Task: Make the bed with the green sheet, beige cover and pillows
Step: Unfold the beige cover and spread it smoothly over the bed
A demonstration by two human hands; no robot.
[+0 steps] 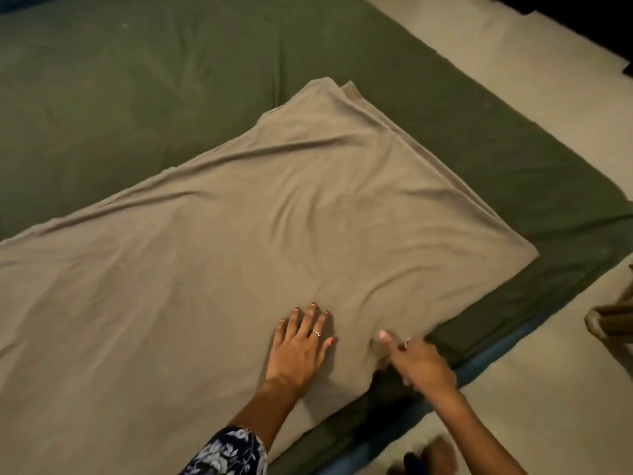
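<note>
A: Figure: where does the beige cover (260, 234) lie with respect to the green sheet (137, 97)?

B: The beige cover lies folded in layers on top of the green sheet, which is spread flat over the bed. The cover runs slantwise, its far corner showing at least two stacked edges, its near edge close to the sheet's near border. Green sheet shows beyond the cover on the far side and along its right edge. A blue mattress edge (479, 363) is exposed just below the sheet's near border, and pale floor (548, 406) lies beyond that.

A: And the hands, relative to the cover?

B: The left hand (301, 341) rests palm down on the cover near its near edge, fingers straight and slightly spread, a ring on one finger; it holds nothing. The right hand (416, 363) is at the cover's near edge just beside the left, thumb extended over the fabric and the other fingers curled under the edge, pinching the cloth. A floral sleeve (229, 454) covers the left forearm. No pillows are in view
</note>
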